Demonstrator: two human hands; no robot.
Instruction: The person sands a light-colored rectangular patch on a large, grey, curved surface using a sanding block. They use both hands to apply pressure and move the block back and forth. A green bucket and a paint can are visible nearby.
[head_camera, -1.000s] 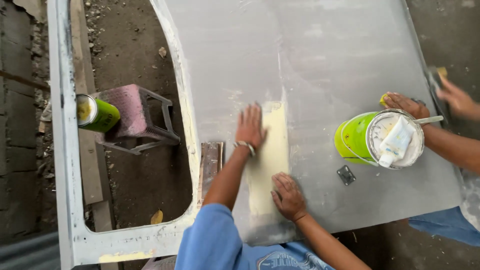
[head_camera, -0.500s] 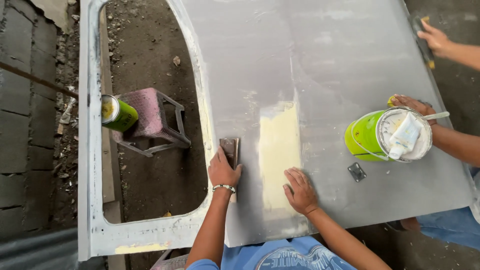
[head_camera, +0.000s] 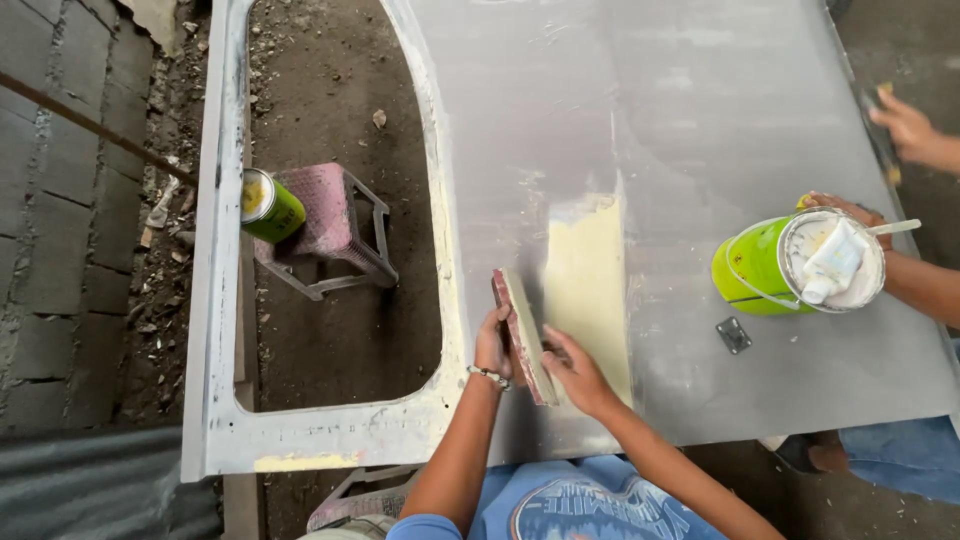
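A grey car door panel (head_camera: 700, 120) lies flat, with a pale yellow filler patch (head_camera: 588, 290) near its lower middle. My left hand (head_camera: 492, 345) and my right hand (head_camera: 575, 372) both grip a long flat sanding block (head_camera: 524, 335), tilted up on its edge just left of the patch. A bracelet sits on my left wrist.
A green bucket (head_camera: 760, 270) with white putty and a rag stands on the panel at right, another person's hand (head_camera: 845, 212) on it; their other hand (head_camera: 905, 125) is at the far right. A small dark plate (head_camera: 733, 334) lies nearby. A green can (head_camera: 268, 205) rests on a pink stool (head_camera: 335, 225) seen through the window opening.
My left hand picked the sanding block up off the panel and tilted it on edge. My right hand left the filler patch and joined it on the block.
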